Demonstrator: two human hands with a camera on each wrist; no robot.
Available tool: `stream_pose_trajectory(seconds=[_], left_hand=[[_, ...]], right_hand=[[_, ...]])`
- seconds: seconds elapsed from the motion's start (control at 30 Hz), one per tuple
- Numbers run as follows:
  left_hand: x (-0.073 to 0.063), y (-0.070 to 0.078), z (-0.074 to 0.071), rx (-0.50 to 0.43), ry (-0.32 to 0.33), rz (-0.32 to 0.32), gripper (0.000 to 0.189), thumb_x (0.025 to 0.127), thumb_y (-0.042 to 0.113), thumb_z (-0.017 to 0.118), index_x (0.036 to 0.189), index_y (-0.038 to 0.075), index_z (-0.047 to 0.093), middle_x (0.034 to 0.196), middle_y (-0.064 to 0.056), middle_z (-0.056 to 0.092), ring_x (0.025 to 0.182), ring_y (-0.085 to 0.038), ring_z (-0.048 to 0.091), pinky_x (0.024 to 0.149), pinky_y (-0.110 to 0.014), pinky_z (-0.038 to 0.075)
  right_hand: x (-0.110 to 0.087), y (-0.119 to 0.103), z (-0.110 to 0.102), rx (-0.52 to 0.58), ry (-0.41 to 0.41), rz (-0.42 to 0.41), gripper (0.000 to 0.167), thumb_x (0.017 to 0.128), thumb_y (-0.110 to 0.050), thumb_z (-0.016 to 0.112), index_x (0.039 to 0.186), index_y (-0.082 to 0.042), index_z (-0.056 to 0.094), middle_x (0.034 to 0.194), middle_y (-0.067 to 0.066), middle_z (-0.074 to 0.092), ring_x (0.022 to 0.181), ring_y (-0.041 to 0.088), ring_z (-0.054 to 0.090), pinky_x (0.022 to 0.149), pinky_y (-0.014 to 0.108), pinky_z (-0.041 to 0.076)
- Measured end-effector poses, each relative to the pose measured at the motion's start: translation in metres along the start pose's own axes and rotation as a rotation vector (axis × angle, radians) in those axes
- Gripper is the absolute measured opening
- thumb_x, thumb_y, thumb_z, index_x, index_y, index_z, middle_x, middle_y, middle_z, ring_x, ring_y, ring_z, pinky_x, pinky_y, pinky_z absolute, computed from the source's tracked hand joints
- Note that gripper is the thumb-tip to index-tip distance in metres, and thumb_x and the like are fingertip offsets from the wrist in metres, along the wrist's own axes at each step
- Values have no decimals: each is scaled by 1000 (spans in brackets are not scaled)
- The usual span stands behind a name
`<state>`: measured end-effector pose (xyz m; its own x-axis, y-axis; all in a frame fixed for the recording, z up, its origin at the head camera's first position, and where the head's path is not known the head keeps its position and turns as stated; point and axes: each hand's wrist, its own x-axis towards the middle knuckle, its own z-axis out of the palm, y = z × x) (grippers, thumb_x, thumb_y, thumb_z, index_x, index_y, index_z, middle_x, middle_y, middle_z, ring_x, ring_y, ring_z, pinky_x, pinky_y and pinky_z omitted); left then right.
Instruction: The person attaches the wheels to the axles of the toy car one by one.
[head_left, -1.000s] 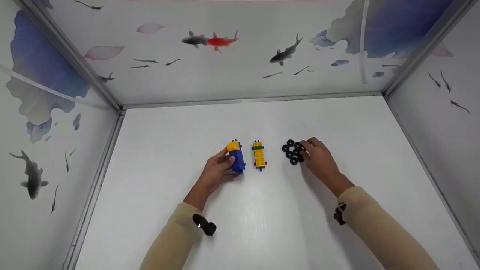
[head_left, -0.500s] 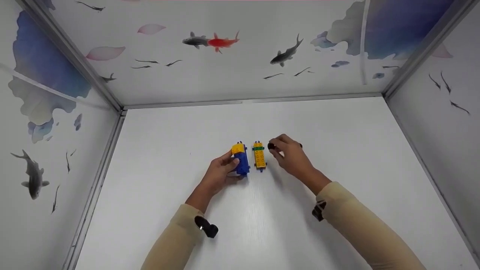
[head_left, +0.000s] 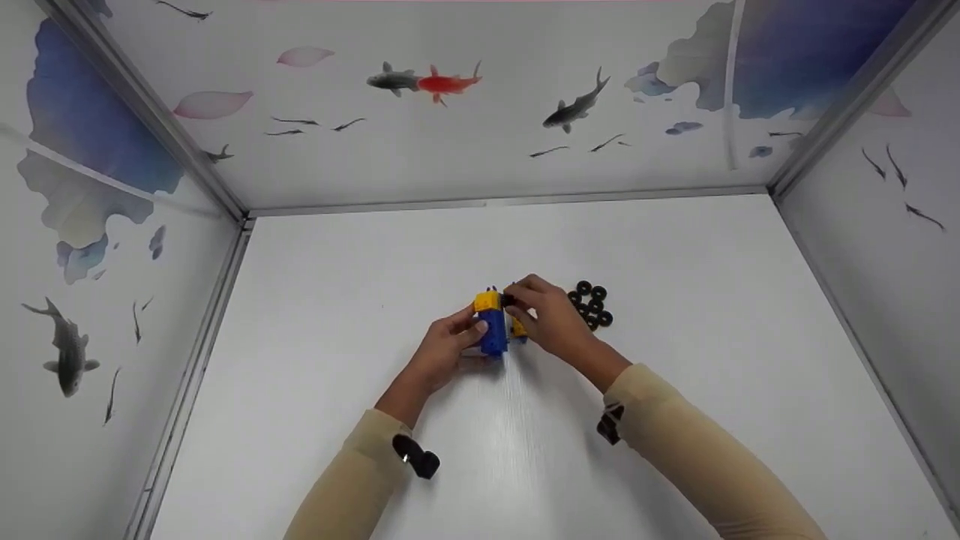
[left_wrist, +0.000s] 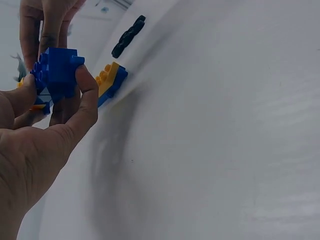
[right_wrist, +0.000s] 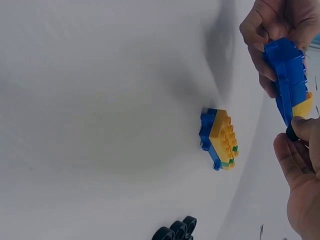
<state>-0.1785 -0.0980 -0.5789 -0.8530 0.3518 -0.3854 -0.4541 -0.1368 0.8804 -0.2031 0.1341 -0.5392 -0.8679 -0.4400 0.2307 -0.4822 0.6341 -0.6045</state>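
Note:
My left hand (head_left: 442, 349) grips a toy vehicle built of blue and yellow blocks (head_left: 493, 330), raised off the table. Its blue end (left_wrist: 62, 70) faces the left wrist camera, between thumb and fingers. My right hand (head_left: 553, 319) pinches a small black wheel (right_wrist: 292, 133) against the vehicle's side, near the yellow block (right_wrist: 303, 107). Whether the wheel sits on its peg is hidden by the fingertips. Below, a second block vehicle, yellow on a blue base (right_wrist: 222, 140) with a green strip, lies on the table, partly covered by my right hand in the head view.
Several black wheels (head_left: 595, 306) lie in a cluster to the right of my right hand. The white table (head_left: 337, 285) is bounded by walls printed with fish (head_left: 574, 109). A black wrist camera (head_left: 417, 457) is strapped on the left sleeve.
My right hand has picked a wheel from the cluster and carried it left to the held vehicle. The left hand has shifted slightly right with the vehicle.

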Motion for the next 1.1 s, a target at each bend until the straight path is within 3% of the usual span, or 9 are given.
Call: stream_pose_trajectory(seconds=[0.67, 1.1], left_hand=[[-2, 1, 5, -53, -40, 29, 66, 114, 21, 62, 174, 19, 35, 170, -21, 46, 147, -40, 60, 113, -57, 59], [-4, 6, 11, 17, -44, 50, 64, 113, 29, 64, 172, 22, 41, 168, -20, 46, 149, -40, 58, 114, -55, 59]], right_hand=[[0, -3, -3, 1, 4, -9, 29, 108, -10, 72, 136, -2, 75, 127, 16, 71, 113, 28, 77, 100, 39, 67], [-3, -1, -2, 16, 57, -38, 30, 106, -6, 74, 135, 1, 77, 119, 16, 70, 109, 28, 77, 96, 38, 68]])
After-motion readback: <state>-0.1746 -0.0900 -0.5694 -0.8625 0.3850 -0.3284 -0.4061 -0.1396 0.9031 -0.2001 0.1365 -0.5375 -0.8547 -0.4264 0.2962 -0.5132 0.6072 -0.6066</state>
